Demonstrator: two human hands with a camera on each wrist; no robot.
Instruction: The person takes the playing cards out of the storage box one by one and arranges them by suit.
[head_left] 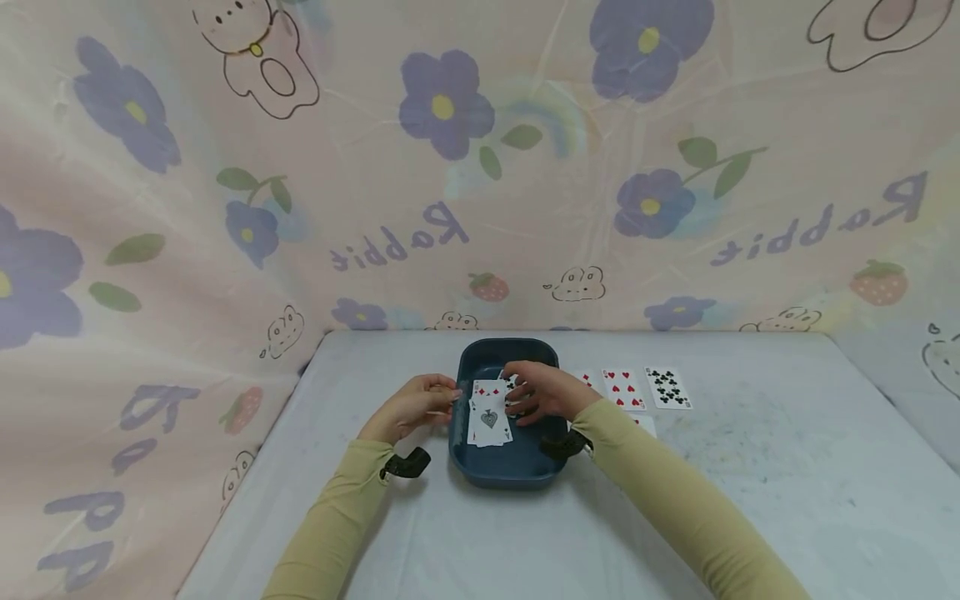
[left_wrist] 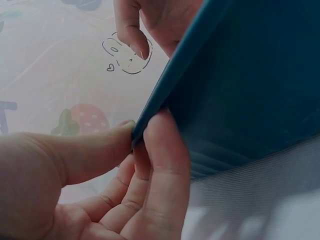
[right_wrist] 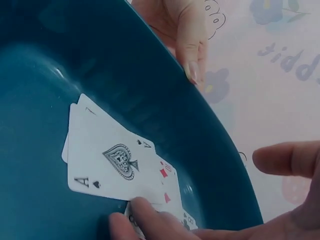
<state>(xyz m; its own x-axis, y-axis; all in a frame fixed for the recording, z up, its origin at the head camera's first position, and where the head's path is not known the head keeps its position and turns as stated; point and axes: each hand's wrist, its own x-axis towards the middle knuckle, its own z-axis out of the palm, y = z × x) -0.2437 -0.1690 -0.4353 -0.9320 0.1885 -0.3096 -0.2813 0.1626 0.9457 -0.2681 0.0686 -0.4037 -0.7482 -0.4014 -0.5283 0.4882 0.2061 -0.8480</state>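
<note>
A dark blue plastic bin (head_left: 513,482) stands on the table with several playing cards inside. My left hand (head_left: 412,408) pinches its left rim between thumb and fingers, as the left wrist view shows close up. On top of the cards lies an ace of spades (right_wrist: 117,157), face up, partly covering a red diamond card (right_wrist: 171,187). Over the bin's right side, my right hand (head_left: 547,390) reaches in. Its thumb stands well apart from the fingers (right_wrist: 150,220), which are at the cards' edge; whether they touch is unclear. Part of a clubs card (right_wrist: 188,221) shows beside them.
Right of the bin, face-up cards lie on the white-covered table (head_left: 750,483), among them a hearts card (head_left: 624,389) and a clubs card (head_left: 668,387). Others are partly hidden behind the right hand and forearm. A printed curtain (head_left: 525,208) hangs behind and at the sides.
</note>
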